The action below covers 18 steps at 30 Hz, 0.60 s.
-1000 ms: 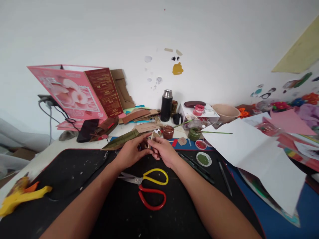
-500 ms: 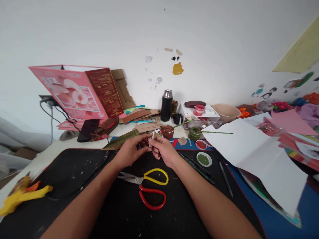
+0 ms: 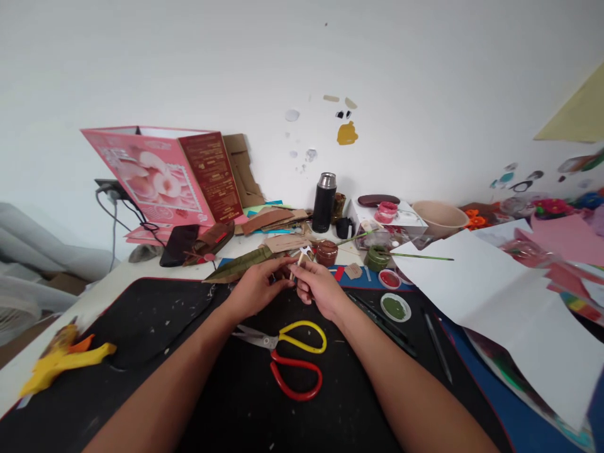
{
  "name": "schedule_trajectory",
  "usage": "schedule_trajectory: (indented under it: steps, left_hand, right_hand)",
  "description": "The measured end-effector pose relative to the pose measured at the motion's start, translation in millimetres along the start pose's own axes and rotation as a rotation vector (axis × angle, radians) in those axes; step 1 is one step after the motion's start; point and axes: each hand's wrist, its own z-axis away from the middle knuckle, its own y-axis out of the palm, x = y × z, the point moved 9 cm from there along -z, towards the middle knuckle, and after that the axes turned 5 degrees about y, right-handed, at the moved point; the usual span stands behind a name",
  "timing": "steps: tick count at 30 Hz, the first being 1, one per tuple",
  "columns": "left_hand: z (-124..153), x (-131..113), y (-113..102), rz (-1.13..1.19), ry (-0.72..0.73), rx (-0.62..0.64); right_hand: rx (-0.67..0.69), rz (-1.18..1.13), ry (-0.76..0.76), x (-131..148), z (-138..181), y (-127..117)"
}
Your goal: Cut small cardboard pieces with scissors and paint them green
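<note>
left hand (image 3: pixel 257 290) and right hand (image 3: pixel 321 286) meet over the far edge of the black mat (image 3: pixel 141 327); fingers of both clenched on a thin pale stick (image 3: pixel 299 261), held nearly upright; scissors (image 3: pixel 287 352) lie on the mat just nearer the person

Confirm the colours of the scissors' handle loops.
One yellow, one red; the scissors show best in the head view.

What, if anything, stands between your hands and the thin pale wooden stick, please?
Nothing visible does. The left hand and the right hand both pinch the thin pale wooden stick above the black mat. The yellow-and-red-handled scissors lie nearer the person, apart from both hands.
</note>
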Motion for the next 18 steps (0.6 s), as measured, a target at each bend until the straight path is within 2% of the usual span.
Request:
schedule_trajectory:
  steps: [4, 6, 9, 13, 15, 18]
  left_hand:
    - [-0.1, -3.4, -2.5, 0.034, 0.005, 0.012]
    - [-0.7, -3.8, -13.4, 0.057, 0.009, -0.025]
    - [2.1, 5.6, -54.6, 0.031, -0.018, -0.243]
    - [20.4, 39.7, -119.0, -0.002, -0.170, -0.593]
    - [28.5, 56.4, -137.4, 0.031, -0.228, -0.683]
    - [33.5, 70.3, -147.6, 0.037, -0.274, -0.718]
  right_hand:
    - [-0.020, 0.010, -0.015, 1.0, 0.0, -1.8]
    - [-0.048, -0.007, -0.038, 5.2, 0.1, -5.8]
    - [-0.100, -0.061, -0.083, 15.7, 0.6, -15.8]
    - [-0.157, -0.112, -0.120, 26.5, 0.6, -29.3]
    - [-0.166, -0.117, -0.122, 27.4, 0.0, -32.1]
    - [-0.159, -0.104, -0.107, 24.1, -1.0, -31.2]
